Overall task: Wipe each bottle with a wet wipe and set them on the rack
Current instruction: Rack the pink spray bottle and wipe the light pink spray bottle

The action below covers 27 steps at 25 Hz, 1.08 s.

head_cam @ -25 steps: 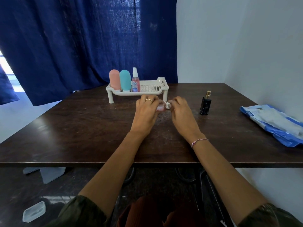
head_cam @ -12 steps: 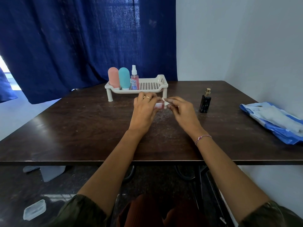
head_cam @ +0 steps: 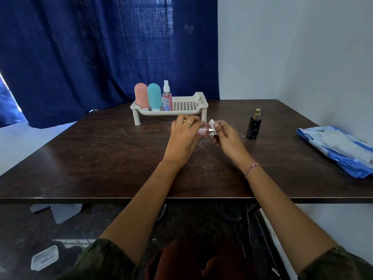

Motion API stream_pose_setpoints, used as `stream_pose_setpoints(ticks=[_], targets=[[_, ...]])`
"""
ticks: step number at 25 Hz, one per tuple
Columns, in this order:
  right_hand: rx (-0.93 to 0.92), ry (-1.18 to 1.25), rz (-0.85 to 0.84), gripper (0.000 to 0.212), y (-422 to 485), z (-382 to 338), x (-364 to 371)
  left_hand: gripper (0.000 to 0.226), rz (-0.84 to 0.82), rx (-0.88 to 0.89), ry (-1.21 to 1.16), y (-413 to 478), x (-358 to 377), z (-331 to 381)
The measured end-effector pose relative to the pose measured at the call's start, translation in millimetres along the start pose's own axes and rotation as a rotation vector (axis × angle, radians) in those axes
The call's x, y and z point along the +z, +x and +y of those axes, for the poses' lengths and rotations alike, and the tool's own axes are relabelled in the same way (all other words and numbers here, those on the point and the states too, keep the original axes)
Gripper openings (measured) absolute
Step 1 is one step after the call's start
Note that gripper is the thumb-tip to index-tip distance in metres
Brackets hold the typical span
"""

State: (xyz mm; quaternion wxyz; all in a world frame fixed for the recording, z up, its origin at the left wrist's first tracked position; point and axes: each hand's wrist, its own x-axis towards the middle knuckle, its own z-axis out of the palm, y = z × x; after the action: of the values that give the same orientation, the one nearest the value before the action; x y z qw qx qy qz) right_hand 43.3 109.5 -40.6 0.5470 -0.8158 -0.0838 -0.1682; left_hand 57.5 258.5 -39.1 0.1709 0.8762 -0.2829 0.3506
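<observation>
Gripping a bottle (head_cam: 204, 131) in the left hand (head_cam: 184, 136), pinching a wipe (head_cam: 212, 123) at its end with the right hand (head_cam: 227, 138) — near the rack (head_cam: 181, 112).

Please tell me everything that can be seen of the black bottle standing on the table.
The black bottle is small, dark and glossy, perhaps glass, with a gold-coloured spray top and no cap. It stands upright on the brown table, right of the white rack and left of the blue wipe pack. Only the table touches it; the right hand, pinching a wet wipe, is close on its left but apart. Any print is too small to read.
</observation>
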Motion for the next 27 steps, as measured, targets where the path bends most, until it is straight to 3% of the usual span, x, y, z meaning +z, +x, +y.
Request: stream_pose_setpoints(ticks=[3,7,15,21,27], targets=[[-0.02,0.034,0.056,0.018,-0.1,1.1,2.2,0.038,0.005,-0.045,-0.068,0.8,0.7,-1.1],[-0.305,-0.2,0.223,0.015,-0.4,-1.6,1.6,0.039,-0.01,-0.092,-0.15,1.6,2.1,-4.7],[-0.476,-0.277,0.261,0.03,-1.8,-2.3,-0.4,0.034,0.007,-0.238,-0.475,4.6,7.6,-11.3],[-0.391,-0.18,0.227,0.025,-2.0,-3.2,-5.2,0.037,-0.087,-0.196,-0.55,3.2,4.5,-15.9],[-0.038,0.452,0.047,0.029,3.2,-1.3,-6.9,0.033,-0.114,-0.276,-0.78,2.4,3.5,-16.5]])
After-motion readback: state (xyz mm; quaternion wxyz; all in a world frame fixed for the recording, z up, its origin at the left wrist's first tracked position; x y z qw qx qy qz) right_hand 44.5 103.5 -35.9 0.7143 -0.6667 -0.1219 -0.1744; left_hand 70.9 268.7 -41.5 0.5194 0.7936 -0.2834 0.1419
